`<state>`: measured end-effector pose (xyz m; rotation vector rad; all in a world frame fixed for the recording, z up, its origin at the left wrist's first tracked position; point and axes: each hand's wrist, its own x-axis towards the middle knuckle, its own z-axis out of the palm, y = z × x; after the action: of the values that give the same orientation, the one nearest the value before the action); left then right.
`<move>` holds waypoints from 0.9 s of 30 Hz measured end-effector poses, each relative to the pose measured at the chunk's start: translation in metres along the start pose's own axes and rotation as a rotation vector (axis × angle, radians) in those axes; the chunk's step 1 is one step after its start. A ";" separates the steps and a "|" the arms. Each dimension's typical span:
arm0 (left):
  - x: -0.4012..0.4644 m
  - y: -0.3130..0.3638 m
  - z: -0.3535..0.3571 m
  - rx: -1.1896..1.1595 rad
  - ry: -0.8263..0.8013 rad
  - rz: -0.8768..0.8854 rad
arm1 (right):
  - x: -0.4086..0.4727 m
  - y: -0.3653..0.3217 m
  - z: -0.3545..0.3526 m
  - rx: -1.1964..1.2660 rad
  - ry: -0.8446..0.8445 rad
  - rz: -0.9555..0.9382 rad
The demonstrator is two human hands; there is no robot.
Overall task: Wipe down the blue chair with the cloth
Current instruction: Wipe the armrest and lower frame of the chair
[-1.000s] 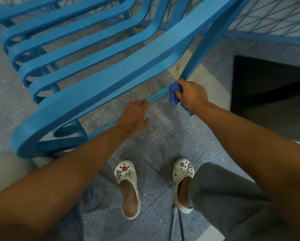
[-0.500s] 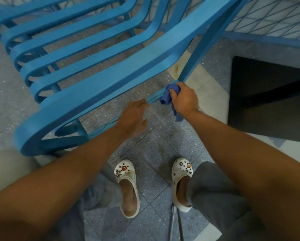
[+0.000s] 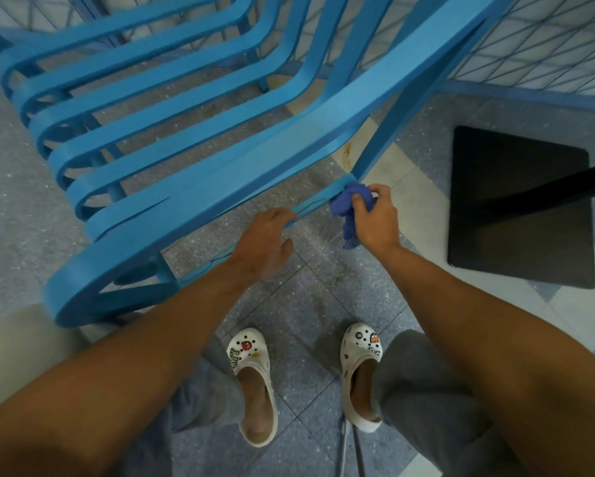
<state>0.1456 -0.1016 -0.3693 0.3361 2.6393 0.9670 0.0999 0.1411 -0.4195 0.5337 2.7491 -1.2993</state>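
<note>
Floor: grey speckled tiles [image 3: 306, 304] run under the whole scene; a blue mesh railing [image 3: 547, 46] closes off the far side.
Task object: I see the blue chair [image 3: 193, 187] tipped toward me, its slatted seat and back filling the upper left of the view.
Cloth: the cloth [image 3: 349, 208] is dark blue and bunched; it presses against the chair's low side rail [image 3: 318, 201], right where that rail meets the rear leg [image 3: 385, 139].
Right hand: my right hand [image 3: 375, 218] grips the cloth, fingers and thumb curled round the wad, a loose tail hanging below the palm.
Left hand: my left hand [image 3: 261, 246] sits just left of the right hand, with fingertips touching the same rail. The fingers are relaxed, not wrapped round it. I judge it to be steadying the frame.
Step in hand: I judge this to be the wipe of the lower side rail, at its rear corner joint.
Next move: I expect a stroke along the rail toward the left hand, which must slide clear or lift. Pressure should stay firm while the cloth stays bunched.
Remaining work: I cannot tell from this view which slats are already clean.
Other items: a black floor mat [image 3: 520, 208] lies to the right of the right hand; white clogs [image 3: 254, 383] stand below both hands.
</note>
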 end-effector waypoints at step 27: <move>0.001 -0.014 -0.007 -0.044 0.003 -0.018 | 0.014 -0.058 -0.022 0.244 0.247 0.157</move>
<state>0.1407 -0.1154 -0.3735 0.3000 2.6154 1.0189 0.0698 0.1282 -0.3651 0.9679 2.6750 -1.6382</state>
